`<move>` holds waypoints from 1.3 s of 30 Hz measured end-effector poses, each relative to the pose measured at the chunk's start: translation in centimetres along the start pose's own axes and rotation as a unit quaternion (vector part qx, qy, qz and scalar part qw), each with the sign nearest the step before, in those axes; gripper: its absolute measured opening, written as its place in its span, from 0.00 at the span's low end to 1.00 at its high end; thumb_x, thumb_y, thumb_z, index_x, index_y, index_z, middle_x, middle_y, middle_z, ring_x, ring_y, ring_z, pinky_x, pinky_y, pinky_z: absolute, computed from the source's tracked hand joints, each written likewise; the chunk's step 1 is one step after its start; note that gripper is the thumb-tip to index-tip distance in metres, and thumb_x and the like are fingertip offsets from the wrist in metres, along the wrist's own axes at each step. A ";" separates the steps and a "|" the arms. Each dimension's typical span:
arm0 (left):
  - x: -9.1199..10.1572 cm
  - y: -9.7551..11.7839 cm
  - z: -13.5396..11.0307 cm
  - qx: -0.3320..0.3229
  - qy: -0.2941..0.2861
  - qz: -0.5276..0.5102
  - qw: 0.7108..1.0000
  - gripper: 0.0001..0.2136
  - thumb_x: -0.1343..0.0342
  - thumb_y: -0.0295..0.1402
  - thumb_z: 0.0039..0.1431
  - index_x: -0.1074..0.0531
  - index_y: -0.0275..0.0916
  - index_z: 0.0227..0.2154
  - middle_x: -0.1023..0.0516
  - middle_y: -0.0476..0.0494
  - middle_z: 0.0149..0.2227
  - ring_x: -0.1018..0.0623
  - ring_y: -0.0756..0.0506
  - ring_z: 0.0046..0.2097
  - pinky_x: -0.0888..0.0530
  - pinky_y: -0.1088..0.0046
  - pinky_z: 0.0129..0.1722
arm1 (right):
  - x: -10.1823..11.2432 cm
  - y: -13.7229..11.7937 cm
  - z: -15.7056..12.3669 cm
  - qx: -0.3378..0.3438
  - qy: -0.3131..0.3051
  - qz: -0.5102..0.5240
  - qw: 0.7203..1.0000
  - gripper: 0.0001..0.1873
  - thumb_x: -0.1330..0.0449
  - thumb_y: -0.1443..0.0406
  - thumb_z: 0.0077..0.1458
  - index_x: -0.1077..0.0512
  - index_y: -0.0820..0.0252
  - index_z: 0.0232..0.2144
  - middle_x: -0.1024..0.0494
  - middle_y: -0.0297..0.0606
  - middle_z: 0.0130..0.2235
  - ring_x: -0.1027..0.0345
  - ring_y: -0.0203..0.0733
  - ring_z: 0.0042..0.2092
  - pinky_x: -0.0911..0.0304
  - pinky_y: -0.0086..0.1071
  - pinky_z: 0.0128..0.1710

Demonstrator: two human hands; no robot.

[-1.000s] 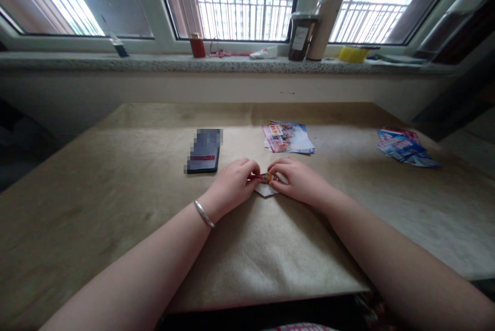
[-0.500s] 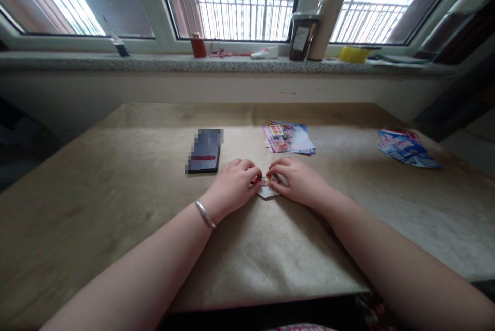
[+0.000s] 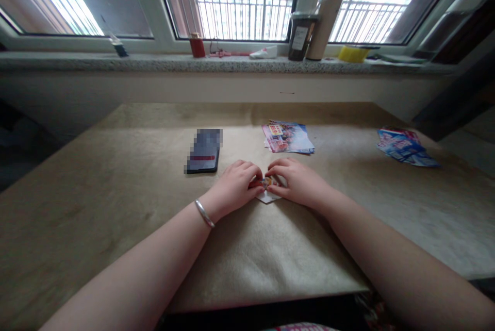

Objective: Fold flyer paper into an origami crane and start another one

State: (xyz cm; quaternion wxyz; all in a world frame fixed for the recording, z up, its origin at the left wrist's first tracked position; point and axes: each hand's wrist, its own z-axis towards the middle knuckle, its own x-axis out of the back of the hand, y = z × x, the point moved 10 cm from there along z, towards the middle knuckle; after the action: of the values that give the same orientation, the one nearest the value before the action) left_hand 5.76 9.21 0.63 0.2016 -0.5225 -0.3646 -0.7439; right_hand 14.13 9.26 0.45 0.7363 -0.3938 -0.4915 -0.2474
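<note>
Between my hands, near the middle of the table, lies a small folded paper (image 3: 267, 198), white with a colourful printed part and a point toward me. My left hand (image 3: 240, 181), with a silver bangle at the wrist, pinches its left side. From the right, my right hand (image 3: 292, 179) grips the other side with bent fingers. The fingertips of both hands almost meet over the printed part and hide much of it. Just beyond my right hand rests a stack of printed flyers (image 3: 290, 137). A dark phone (image 3: 204, 151), partly pixelated, lies beyond my left hand.
Several folded blue and red papers (image 3: 406, 146) lie at the table's right side. A tan cloth covers the table (image 3: 96, 207). Behind it runs a stone windowsill (image 3: 154, 64) holding a red container (image 3: 197, 46), a dark lidded container (image 3: 301, 37), a tall tube (image 3: 330, 11) and yellow tape (image 3: 352, 53).
The folded paper's near point has shifted slightly toward me, and a bit more of the printed part shows between my fingers. My hands stay nearly in place.
</note>
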 end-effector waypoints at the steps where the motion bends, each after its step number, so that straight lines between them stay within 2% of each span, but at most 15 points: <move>1: 0.1 -0.1 0.0 0.003 0.004 -0.009 1.000 0.08 0.41 0.33 0.54 0.31 0.38 0.35 0.26 0.45 0.37 0.30 0.43 0.44 0.31 0.66 0.45 | -0.1 0.0 0.0 0.003 0.000 0.005 1.000 0.13 0.41 0.59 0.53 0.25 0.59 0.39 0.26 0.42 0.44 0.34 0.45 0.47 0.38 0.38 0.48; 5: 0.5 -0.3 0.0 0.012 0.033 -0.052 0.998 0.05 0.42 0.30 0.54 0.32 0.38 0.33 0.26 0.46 0.34 0.28 0.45 0.39 0.30 0.70 0.38 | -0.2 -0.4 0.3 0.016 0.012 0.035 0.999 0.08 0.42 0.63 0.54 0.26 0.59 0.34 0.26 0.42 0.42 0.33 0.44 0.46 0.38 0.36 0.47; 8: 1.0 -0.4 -0.1 0.014 0.067 -0.091 0.993 0.04 0.45 0.27 0.55 0.33 0.38 0.33 0.26 0.48 0.32 0.27 0.48 0.34 0.31 0.73 0.34 | 0.7 -0.4 0.3 0.004 0.058 0.056 0.997 0.05 0.42 0.65 0.53 0.28 0.59 0.34 0.26 0.40 0.40 0.33 0.41 0.42 0.37 0.33 0.43; 11: 2.2 -0.5 -0.3 0.012 0.125 -0.116 0.985 0.08 0.45 0.24 0.54 0.34 0.38 0.36 0.26 0.49 0.32 0.26 0.49 0.34 0.30 0.74 0.34 | 2.2 -0.5 0.0 -0.006 0.118 0.047 0.992 0.02 0.43 0.68 0.51 0.30 0.58 0.31 0.27 0.37 0.37 0.33 0.40 0.39 0.38 0.32 0.40; 13: 2.8 -0.2 -0.4 -0.005 0.143 -0.096 0.985 0.08 0.45 0.23 0.53 0.33 0.38 0.36 0.26 0.49 0.33 0.27 0.49 0.35 0.30 0.74 0.36 | 2.9 -0.8 -0.2 0.003 0.135 0.026 0.991 0.02 0.43 0.69 0.51 0.31 0.58 0.29 0.26 0.37 0.36 0.34 0.40 0.39 0.39 0.31 0.40; 15: 2.7 0.5 -0.2 -0.031 0.123 -0.041 0.991 0.05 0.46 0.23 0.54 0.31 0.39 0.33 0.26 0.48 0.33 0.27 0.48 0.36 0.31 0.72 0.38 | 3.0 -1.2 -0.2 0.019 0.126 -0.001 0.992 0.02 0.43 0.69 0.51 0.31 0.58 0.28 0.26 0.37 0.36 0.34 0.40 0.39 0.40 0.31 0.40; 18: 1.8 1.2 -0.1 -0.060 0.070 0.037 0.995 0.06 0.48 0.23 0.55 0.29 0.39 0.30 0.25 0.47 0.33 0.28 0.46 0.38 0.32 0.71 0.39 | 2.2 -1.6 -0.1 0.036 0.082 -0.028 0.996 0.02 0.42 0.69 0.49 0.31 0.58 0.27 0.26 0.37 0.33 0.35 0.41 0.38 0.42 0.31 0.38; 23: 0.1 1.7 -0.2 -0.097 0.002 0.079 0.992 0.07 0.49 0.24 0.54 0.28 0.39 0.33 0.26 0.47 0.34 0.29 0.46 0.37 0.32 0.70 0.40 | 0.1 -2.5 -0.1 0.076 -0.011 -0.038 0.996 0.01 0.42 0.68 0.49 0.31 0.58 0.28 0.27 0.35 0.32 0.36 0.40 0.37 0.43 0.30 0.36; 30: 0.2 1.7 -0.3 -0.093 0.007 0.080 0.993 0.07 0.47 0.28 0.56 0.26 0.40 0.36 0.25 0.46 0.35 0.28 0.46 0.37 0.32 0.69 0.41 | -0.2 -2.1 0.0 0.065 -0.025 -0.084 0.994 0.04 0.42 0.64 0.54 0.30 0.60 0.30 0.27 0.38 0.34 0.35 0.41 0.38 0.43 0.32 0.36; 34: 0.6 1.0 -0.2 -0.068 0.024 0.094 0.993 0.08 0.47 0.26 0.57 0.24 0.42 0.34 0.24 0.46 0.34 0.28 0.46 0.37 0.33 0.68 0.41 | 0.0 -1.7 -0.1 0.046 -0.020 -0.031 0.998 0.08 0.41 0.61 0.53 0.27 0.58 0.33 0.26 0.37 0.37 0.33 0.41 0.40 0.40 0.32 0.39; 39: 1.0 0.1 -0.1 -0.034 0.037 0.108 0.993 0.10 0.48 0.24 0.57 0.23 0.44 0.34 0.23 0.46 0.34 0.29 0.46 0.37 0.33 0.67 0.41 | 0.3 -1.6 0.0 0.045 0.001 0.003 0.999 0.10 0.46 0.62 0.58 0.25 0.57 0.34 0.24 0.38 0.39 0.33 0.40 0.41 0.38 0.33 0.43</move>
State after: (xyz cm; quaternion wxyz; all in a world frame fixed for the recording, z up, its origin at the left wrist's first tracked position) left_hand 5.38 9.17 1.57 0.2766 -0.5372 -0.2725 -0.7488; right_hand 13.01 8.37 1.25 0.7547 -0.3613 -0.5001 -0.2231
